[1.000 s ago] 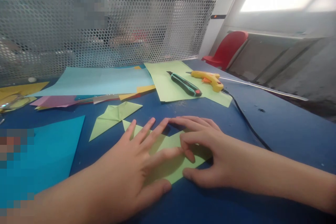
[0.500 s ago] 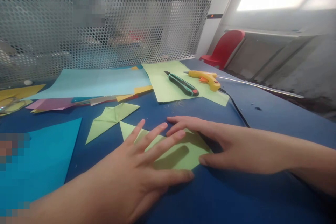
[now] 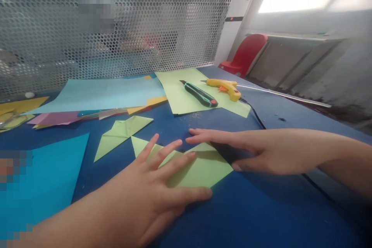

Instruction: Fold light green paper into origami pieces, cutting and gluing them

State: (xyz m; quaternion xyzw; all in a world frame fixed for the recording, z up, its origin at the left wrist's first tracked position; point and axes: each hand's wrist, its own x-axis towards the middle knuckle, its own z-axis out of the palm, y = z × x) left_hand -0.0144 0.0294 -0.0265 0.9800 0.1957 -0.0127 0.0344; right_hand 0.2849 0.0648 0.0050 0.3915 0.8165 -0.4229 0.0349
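My left hand [image 3: 162, 186] lies with its fingers spread over a folded light green paper [image 3: 200, 166] on the blue table [image 3: 261, 217]. At the paper's right corner is my right hand [image 3: 258, 151], thumb and fingers apart, holding nothing. Its fingertips reach just past the paper's upper edge. A second folded green piece [image 3: 124, 128] rests just behind the first, to the left. Part of the first paper is hidden under my left hand.
Behind are a green sheet [image 3: 171, 97] bearing a cutter knife [image 3: 200, 95], a yellow glue gun [image 3: 225, 87] with a black cord, and a light blue sheet [image 3: 107, 95]. A blue sheet [image 3: 61, 170] lies left. A perforated metal screen [image 3: 130, 19] stands behind.
My right hand has moved slightly right and its wrist has risen, uncovering more of the paper's right side. My left hand stays spread, nearly in place. The view has shifted slightly.
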